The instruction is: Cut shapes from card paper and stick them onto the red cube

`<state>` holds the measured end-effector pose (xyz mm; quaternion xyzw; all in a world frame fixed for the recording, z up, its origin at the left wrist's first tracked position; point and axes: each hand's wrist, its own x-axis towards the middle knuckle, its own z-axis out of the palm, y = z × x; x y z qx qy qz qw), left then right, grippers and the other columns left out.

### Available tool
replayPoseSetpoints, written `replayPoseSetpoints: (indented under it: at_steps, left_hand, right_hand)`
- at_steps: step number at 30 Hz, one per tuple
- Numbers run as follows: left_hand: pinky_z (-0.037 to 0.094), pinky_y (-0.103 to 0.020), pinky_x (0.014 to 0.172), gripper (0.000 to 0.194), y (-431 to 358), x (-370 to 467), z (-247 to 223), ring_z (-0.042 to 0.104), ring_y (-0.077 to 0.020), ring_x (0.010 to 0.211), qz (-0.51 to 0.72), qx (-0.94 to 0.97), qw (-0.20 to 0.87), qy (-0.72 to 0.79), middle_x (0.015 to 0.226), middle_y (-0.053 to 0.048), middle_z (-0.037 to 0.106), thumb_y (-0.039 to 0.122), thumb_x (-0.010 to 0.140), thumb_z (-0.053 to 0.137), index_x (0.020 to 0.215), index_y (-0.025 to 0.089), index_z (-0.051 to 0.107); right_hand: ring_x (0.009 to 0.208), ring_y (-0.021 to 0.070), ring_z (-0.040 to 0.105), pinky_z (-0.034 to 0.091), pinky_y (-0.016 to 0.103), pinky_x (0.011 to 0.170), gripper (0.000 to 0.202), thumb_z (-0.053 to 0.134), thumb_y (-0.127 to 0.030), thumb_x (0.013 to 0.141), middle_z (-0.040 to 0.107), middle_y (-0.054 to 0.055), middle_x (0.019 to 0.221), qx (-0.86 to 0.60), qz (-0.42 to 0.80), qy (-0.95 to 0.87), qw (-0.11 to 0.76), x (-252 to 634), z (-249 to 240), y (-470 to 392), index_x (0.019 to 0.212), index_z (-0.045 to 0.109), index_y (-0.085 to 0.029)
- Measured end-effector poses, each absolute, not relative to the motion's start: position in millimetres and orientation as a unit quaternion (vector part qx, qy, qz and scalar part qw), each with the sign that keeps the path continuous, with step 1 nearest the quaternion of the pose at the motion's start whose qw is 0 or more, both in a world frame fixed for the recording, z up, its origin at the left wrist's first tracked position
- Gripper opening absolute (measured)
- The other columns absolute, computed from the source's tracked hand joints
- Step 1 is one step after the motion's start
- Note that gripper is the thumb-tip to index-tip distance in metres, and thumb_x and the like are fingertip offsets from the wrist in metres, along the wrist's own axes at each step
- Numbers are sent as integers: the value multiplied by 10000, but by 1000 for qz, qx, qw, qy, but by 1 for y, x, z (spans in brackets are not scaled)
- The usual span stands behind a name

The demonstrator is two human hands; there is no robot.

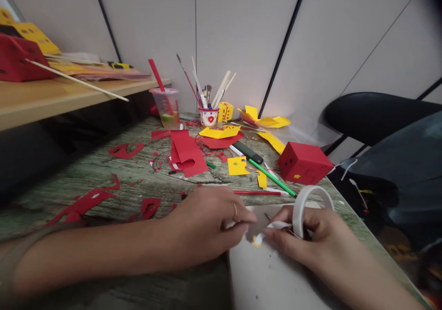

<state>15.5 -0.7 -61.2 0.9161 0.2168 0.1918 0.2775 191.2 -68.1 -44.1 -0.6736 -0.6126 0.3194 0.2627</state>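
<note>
My right hand [307, 236] is closed around a roll of white tape [316, 195], which stands on edge in its fingers. A strip of the tape [278, 225] curls off toward the left, and a thin dark metal tip [268, 216] pokes out by the index finger. My left hand [221, 218], with a ring on one finger, has thumb and forefinger pinched together just left of the strip; what lies between them is too small to tell. Below the fingertips, a small yellow paper piece [256, 241] rests on a pale board [255, 278].
Red paper [186, 151], scraps, a yellow paper piece [237, 166], a green pen [272, 177] and a red box [304, 163] lie beyond my hands. A drink cup [165, 107] and a brush pot [209, 117] stand farther back. A wooden shelf [79, 89] juts in left; a black chair [373, 117] is right.
</note>
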Motion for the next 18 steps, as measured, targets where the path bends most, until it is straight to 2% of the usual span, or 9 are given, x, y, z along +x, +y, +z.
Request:
replayPoseSetpoints:
  at_steps: [4, 8, 11, 18]
  left_hand:
    - [396, -186, 547, 230, -5, 17, -55, 533, -106, 650, 181, 801, 488, 295, 782, 4, 610, 340, 727, 559, 895, 200, 630]
    - [338, -154, 473, 139, -9, 21, -54, 446, -63, 524, 182, 723, 587, 315, 616, 34, 570, 251, 670, 599, 761, 161, 651]
    - [290, -148, 434, 119, -10, 22, -53, 373, -41, 462, 197, 694, 621, 308, 545, 49, 517, 219, 693, 563, 689, 153, 662]
    - [314, -178, 462, 135, -11, 20, -50, 422, -79, 534, 237, 698, 603, 304, 605, 16, 537, 193, 693, 543, 680, 153, 671]
  right_hand:
    - [474, 118, 513, 406, 182, 417, 172, 582, -336, 684, 595, -7, 544, -676, 290, -592, 330, 188, -38, -72, 588, 620, -198]
    - [500, 139, 554, 435, 189, 431, 181, 590, -349, 682, 614, -4, 536, -650, 250, -625, 353, 189, -37, -75, 573, 626, -209]
    - [508, 142, 573, 443, 190, 427, 121, 597, -314, 684, 633, -12, 564, -621, 217, -658, 366, 192, -37, -76, 604, 638, -233]
    - [513, 153, 586, 466, 227, 458, 57, 638, -241, 646, 646, -30, 564, -566, 135, -696, 421, 190, -38, -81, 605, 630, -278]
